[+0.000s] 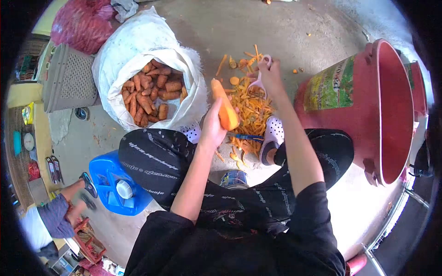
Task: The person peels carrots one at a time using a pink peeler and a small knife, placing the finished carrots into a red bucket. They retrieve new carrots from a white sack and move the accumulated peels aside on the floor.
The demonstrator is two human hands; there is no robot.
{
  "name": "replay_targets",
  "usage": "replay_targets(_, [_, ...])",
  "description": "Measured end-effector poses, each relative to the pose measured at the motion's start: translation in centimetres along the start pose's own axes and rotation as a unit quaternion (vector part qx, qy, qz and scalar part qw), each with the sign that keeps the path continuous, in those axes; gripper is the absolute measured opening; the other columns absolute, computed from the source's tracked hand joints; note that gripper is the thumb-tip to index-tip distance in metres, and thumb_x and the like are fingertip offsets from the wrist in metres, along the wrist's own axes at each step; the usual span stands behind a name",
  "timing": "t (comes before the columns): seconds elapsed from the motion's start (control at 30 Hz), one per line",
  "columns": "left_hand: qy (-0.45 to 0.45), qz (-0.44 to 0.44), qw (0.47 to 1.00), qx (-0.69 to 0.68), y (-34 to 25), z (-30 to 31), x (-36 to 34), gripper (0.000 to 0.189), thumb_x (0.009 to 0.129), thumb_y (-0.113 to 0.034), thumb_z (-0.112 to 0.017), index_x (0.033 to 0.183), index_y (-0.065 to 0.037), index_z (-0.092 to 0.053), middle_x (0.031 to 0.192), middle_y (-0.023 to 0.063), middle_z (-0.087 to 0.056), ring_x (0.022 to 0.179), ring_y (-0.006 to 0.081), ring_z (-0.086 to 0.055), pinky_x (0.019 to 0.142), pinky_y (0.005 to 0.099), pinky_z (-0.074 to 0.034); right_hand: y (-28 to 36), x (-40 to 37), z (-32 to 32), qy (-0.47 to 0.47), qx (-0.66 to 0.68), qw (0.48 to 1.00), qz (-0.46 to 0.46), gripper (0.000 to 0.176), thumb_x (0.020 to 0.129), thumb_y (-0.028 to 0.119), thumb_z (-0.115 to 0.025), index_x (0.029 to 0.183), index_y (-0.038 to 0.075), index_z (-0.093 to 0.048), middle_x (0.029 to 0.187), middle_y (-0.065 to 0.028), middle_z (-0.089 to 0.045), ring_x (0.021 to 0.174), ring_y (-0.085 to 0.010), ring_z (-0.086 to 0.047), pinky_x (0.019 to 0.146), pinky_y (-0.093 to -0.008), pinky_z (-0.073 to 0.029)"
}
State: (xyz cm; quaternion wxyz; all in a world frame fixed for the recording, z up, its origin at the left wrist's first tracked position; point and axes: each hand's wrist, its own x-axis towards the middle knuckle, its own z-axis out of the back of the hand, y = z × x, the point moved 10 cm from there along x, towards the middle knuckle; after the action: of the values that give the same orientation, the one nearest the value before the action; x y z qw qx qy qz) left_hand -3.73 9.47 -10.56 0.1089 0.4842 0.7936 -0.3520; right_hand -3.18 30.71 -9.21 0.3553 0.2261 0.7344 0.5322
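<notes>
A large peeled carrot (224, 106) is held in my left hand (214, 125), its narrow tip pointing up and away from me. My right hand (271, 77) grips a white peeler (258, 83) to the right of the carrot, apart from it. Beneath and beyond both hands, orange peelings (251, 110) lie heaped on the floor between the white clogs (275, 129). To the left, an open white sack (142, 46) holds many unpeeled carrots (148, 89).
A big red tub (336, 87) stands on the right. At the left are a blue jerrycan (108, 184), a grey basket (71, 78) and a red mesh bag (82, 25). Another person's legs (57, 214) show at lower left.
</notes>
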Motion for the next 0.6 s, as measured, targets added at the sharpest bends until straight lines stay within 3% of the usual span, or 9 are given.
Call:
replay_targets(0.1, [0.021, -0.076, 0.989, 0.122, -2.0, -2.2, -1.8, 0.043, 0.093, -0.029, -0.055, 0.124, -0.002, -0.045, 0.101, 0.0053, -0.054, 0.094, 0.0179, -0.055, 0.084, 0.0362, -0.047, 6.9, -3.3, -2.4, 0.056, -0.03, 0.997, 0.039, 0.033, 0.094, 0.019, -0.047, 0.112, -0.002, -0.03, 0.086, -0.0159, -0.056, 0.066, -0.0238, -0.065, 0.049, -0.0354, -0.055])
replay_targets(0.23, [-0.002, -0.146, 0.947, 0.285, -3.9, -3.8, -4.6, 0.048, 0.089, -0.024, -0.062, 0.126, -0.002, -0.042, 0.111, 0.0057, -0.052, 0.101, 0.0141, -0.051, 0.089, 0.0288, -0.041, 10.4, -8.0, -3.6, 0.093, -0.047, 0.992, 0.078, 0.032, 0.095, 0.019, -0.046, 0.115, -0.002, -0.03, 0.086, -0.0152, -0.056, 0.07, -0.0235, -0.065, 0.055, -0.0344, -0.056])
replay_targets(0.37, [0.016, -0.147, 0.944, 0.296, -4.2, -4.4, -5.8, 0.044, 0.089, -0.021, -0.061, 0.124, -0.001, -0.044, 0.11, 0.0066, -0.053, 0.1, 0.0133, -0.051, 0.089, 0.0281, -0.041, 10.5, -11.9, -3.2, 0.096, 0.016, 0.993, 0.067, 0.029, 0.096, 0.018, -0.046, 0.115, 0.001, -0.033, 0.085, -0.0114, -0.055, 0.071, -0.0223, -0.064, 0.06, -0.0335, -0.055])
replay_targets(0.47, [0.027, -0.113, 0.959, 0.257, -3.9, -4.3, -5.9, 0.041, 0.091, -0.024, -0.057, 0.123, -0.001, -0.044, 0.107, 0.0072, -0.054, 0.097, 0.014, -0.053, 0.085, 0.0285, -0.044, 8.2, -13.0, -2.6, 0.098, 0.171, 0.98, -0.024, 0.021, 0.096, 0.02, -0.047, 0.11, 0.005, -0.041, 0.082, -0.0057, -0.05, 0.065, -0.0181, -0.058, 0.068, -0.0361, -0.055])
replay_targets(0.5, [0.027, -0.094, 0.968, 0.232, -3.5, -4.0, -5.9, 0.04, 0.092, -0.025, -0.055, 0.123, -0.001, -0.045, 0.107, 0.0075, -0.054, 0.096, 0.0144, -0.054, 0.083, 0.0287, -0.045, 7.9, -13.3, -3.0, 0.084, 0.213, 0.971, -0.062, 0.015, 0.096, 0.022, -0.047, 0.103, 0.009, -0.045, 0.074, -0.0008, -0.044, 0.055, -0.0121, -0.047, 0.06, -0.0337, -0.051])
replay_targets(0.6, [0.015, -0.03, 0.993, 0.114, -1.6, -2.5, -5.7, 0.038, 0.094, -0.03, -0.05, 0.121, -0.003, -0.047, 0.106, 0.0067, -0.055, 0.091, 0.0149, -0.055, 0.077, 0.0292, -0.048, 7.4, -13.5, -3.4, 0.082, 0.244, 0.964, -0.068, 0.016, 0.097, 0.027, -0.046, 0.097, 0.011, -0.046, 0.067, 0.0021, -0.037, 0.049, -0.0079, -0.035, 0.052, -0.0296, -0.043])
